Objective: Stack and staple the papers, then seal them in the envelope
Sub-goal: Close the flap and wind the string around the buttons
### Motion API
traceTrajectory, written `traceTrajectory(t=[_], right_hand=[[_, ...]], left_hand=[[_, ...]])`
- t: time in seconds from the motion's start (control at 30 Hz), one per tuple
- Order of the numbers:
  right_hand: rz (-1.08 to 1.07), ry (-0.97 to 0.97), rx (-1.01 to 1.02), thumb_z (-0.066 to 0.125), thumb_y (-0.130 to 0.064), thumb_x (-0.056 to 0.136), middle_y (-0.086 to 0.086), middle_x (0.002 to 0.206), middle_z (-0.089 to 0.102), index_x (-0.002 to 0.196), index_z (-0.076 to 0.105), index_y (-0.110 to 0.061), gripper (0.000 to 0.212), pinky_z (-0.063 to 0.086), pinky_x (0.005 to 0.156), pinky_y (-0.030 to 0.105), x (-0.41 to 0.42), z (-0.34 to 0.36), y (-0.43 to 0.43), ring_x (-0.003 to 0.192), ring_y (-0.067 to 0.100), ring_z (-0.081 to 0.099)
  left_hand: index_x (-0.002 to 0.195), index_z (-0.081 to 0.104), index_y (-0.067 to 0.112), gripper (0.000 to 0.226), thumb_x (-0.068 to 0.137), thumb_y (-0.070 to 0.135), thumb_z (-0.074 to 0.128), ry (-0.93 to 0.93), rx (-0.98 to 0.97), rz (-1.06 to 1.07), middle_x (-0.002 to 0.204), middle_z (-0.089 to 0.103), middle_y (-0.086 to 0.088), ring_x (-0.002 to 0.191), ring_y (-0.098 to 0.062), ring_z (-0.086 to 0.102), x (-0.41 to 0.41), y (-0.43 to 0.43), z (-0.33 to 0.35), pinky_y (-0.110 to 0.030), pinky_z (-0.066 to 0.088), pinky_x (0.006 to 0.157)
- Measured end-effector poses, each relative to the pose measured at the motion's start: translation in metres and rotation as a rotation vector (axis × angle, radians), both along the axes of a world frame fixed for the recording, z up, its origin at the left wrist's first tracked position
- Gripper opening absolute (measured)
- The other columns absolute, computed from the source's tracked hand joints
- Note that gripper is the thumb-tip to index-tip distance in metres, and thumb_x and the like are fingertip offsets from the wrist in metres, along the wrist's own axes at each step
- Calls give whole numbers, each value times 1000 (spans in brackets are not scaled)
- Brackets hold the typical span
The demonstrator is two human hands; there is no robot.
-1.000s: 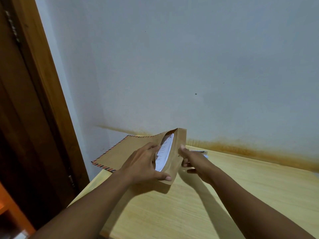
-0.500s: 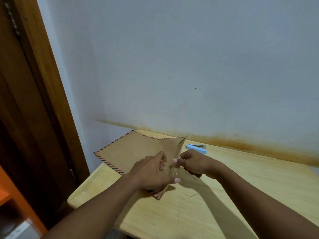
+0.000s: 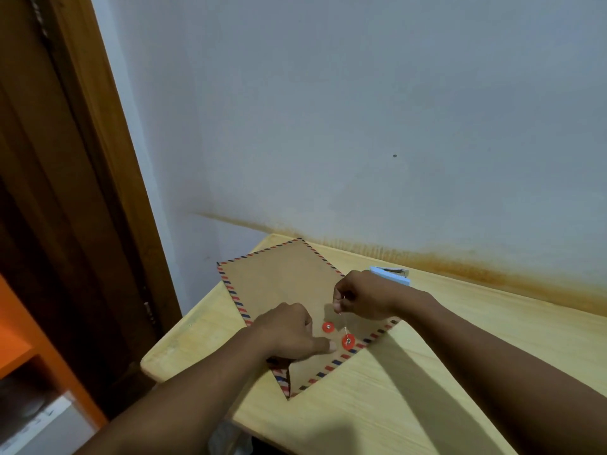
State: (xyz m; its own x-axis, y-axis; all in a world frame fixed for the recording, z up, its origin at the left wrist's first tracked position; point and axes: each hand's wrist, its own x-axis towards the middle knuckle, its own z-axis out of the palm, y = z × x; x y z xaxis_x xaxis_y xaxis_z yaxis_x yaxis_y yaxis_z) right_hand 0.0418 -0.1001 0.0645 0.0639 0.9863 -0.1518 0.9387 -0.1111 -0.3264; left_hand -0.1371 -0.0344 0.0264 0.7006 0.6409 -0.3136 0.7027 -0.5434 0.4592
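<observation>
Head view: the flat brown paper envelope with its red-and-blue striped border [image 3: 282,284] lies on the pale wooden table [image 3: 427,389], one corner pointing to the wall and one to me. Its pointed flap [image 3: 322,366] is folded down over the body. My left hand [image 3: 289,330] rests on the envelope with its fingers curled in, grasping nothing, while the outstretched thumb presses the flap just beside the lower red round disc [image 3: 348,341]. The upper red round disc [image 3: 327,327] sits close by, uncovered. My right hand [image 3: 368,295] hovers above the envelope, fingers clenched, thumb and forefinger pinching the thin white string [image 3: 345,326], which runs down to the lower disc. Behind my right wrist the light blue stapler [image 3: 394,276] lies on the table near the grey wall [image 3: 361,126] with its rusty stain. A brown wooden door frame [image 3: 98,159] stands at left.
</observation>
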Motion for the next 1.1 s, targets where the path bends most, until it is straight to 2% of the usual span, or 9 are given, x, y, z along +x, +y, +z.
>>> traceTrajectory(t=[0.07,0.13,0.23,0.3,0.47,0.53,0.63,0.93,1.1], right_hand=[[27,-19,-10,61,-21,97,-3,99,73,98,73,-15,14,50,84,31,-4,-3,9,88,13,62],[55,-21,-14,63,-20,96,-1,98,74,98,74,-13,13,51,84,33,-6,-7,18,86,13,62],[91,-35,-27,65,-17,93,0,96,75,93,76,-17,11,52,83,33,-8,-18,28,88,16,65],[105,-31,-38,64,-16,93,-5,91,74,91,76,-20,12,53,80,32,-10,-25,32,87,14,66],[115,91,-59,69,-21,92,-8,96,76,96,77,-22,9,50,77,23,-16,-40,38,88,8,66],[99,115,-22,74,-26,88,-7,84,72,90,72,-20,7,50,72,25,-15,-44,38,78,8,63],[57,110,42,78,-30,85,-11,66,57,82,64,-19,18,37,58,21,-11,-50,35,61,3,50],[-62,114,115,76,-38,85,-9,78,70,81,66,-22,19,51,68,30,14,-58,27,72,8,62],[-54,79,143,71,-36,90,-17,73,65,76,61,-30,18,43,63,23,25,-54,4,70,3,59]], left_hand=[[106,60,22,75,68,86,62,140,226,65,118,62,-5,111,-23,56,1,-2,-3,-40,44,87],[144,39,24,118,54,98,56,224,292,122,156,32,-11,143,-37,29,1,0,-12,-56,29,111],[162,-5,25,151,46,104,50,262,154,155,171,-14,-7,154,-43,-17,-1,10,-30,-68,1,121],[161,-14,25,154,46,106,47,268,131,126,169,-25,-6,152,-40,-27,-3,15,-37,-68,-6,120],[161,-14,27,148,49,106,43,245,155,77,168,-26,-3,152,-36,-29,-8,22,-42,-65,-10,121],[162,-12,28,146,51,107,40,220,175,73,169,-24,-2,152,-35,-29,-10,23,-44,-65,-10,121],[162,-8,27,143,53,107,36,213,202,78,170,-21,-3,153,-36,-27,-9,23,-46,-66,-9,121],[162,3,21,146,50,106,42,235,214,132,171,-11,-10,152,-49,-21,8,12,-38,-69,-5,119],[161,4,23,145,48,107,41,245,219,136,171,-10,-8,152,-48,-20,8,13,-39,-69,-4,120]])
